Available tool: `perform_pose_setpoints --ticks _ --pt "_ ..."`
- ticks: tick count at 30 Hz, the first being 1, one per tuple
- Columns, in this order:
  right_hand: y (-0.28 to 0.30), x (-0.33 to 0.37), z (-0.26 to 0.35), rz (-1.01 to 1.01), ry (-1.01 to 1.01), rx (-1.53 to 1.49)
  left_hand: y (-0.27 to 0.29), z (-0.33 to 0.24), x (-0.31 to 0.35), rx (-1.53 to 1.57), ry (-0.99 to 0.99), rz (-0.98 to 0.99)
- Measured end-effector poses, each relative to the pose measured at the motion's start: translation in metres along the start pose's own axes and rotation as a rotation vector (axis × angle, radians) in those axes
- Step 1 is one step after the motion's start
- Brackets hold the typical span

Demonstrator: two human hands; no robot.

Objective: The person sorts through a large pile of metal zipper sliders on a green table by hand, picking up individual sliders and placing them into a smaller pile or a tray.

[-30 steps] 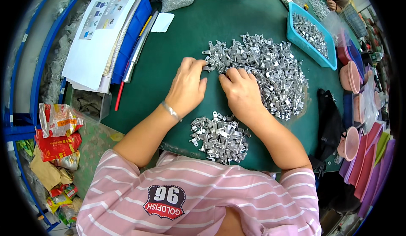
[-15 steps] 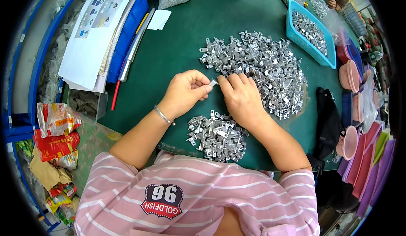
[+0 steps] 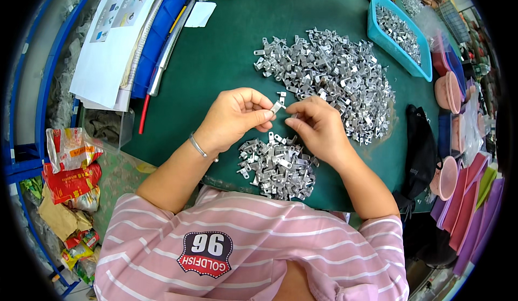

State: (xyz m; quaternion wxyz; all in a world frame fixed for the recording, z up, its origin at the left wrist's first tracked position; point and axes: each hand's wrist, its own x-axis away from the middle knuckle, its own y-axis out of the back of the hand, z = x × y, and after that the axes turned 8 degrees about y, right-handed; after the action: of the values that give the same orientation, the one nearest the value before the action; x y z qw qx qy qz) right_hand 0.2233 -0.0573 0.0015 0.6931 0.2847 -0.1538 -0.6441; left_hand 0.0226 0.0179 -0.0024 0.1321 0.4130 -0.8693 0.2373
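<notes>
Between the thumb and forefinger of my left hand [image 3: 237, 115] is a small bent metal bracket [image 3: 276, 107], its flat face turned up. My right hand [image 3: 322, 128] is beside it, with the forefinger tip close to the bracket's edge. A tiny grey bit shows between my right thumb and forefinger, too small to name. Beyond my hands spreads a large heap of metal brackets [image 3: 345, 80]. A smaller heap of similar brackets [image 3: 278, 166] lies near the table's front edge, below my hands.
A light-blue basket [image 3: 400, 39] of metal parts stands at the far right of the green table [image 3: 216, 58]. Papers [image 3: 102, 63] rest on a blue bin [image 3: 156, 42] at left, beside a red pen [image 3: 144, 115]. A black cloth item [image 3: 418, 155] and pink containers [image 3: 447, 93] are at right.
My right hand has turned and opened its pinch somewhat beside the bracket. The bracket in my left hand now shows more of its face. The view has shifted slightly.
</notes>
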Motion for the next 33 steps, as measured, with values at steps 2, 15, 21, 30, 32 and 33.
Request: perform_pose_setpoints --ticks 2,15,21,30,32,33 --pt "0.002 -0.001 -0.005 0.017 -0.369 -0.578 0.002 0.0 0.0 0.012 0.002 0.015" --pt "0.015 0.011 0.001 -0.098 -0.539 -1.036 -0.001 -0.01 0.011 -0.125 0.075 0.072" --pt "0.009 0.022 -0.004 -0.15 -0.301 -0.964 0.004 -0.014 0.017 -0.352 0.095 0.236" --pt "0.01 0.013 -0.001 -0.117 0.388 0.252 -0.009 -0.008 -0.003 -0.933 -0.385 -0.009" --pt "0.008 -0.001 -0.006 -0.132 0.465 0.484 -0.015 0.003 -0.022 -0.894 -0.469 -0.138" --pt "0.005 -0.007 -0.008 -0.133 0.41 0.632 -0.018 0.007 -0.032 -1.012 -0.558 -0.24"
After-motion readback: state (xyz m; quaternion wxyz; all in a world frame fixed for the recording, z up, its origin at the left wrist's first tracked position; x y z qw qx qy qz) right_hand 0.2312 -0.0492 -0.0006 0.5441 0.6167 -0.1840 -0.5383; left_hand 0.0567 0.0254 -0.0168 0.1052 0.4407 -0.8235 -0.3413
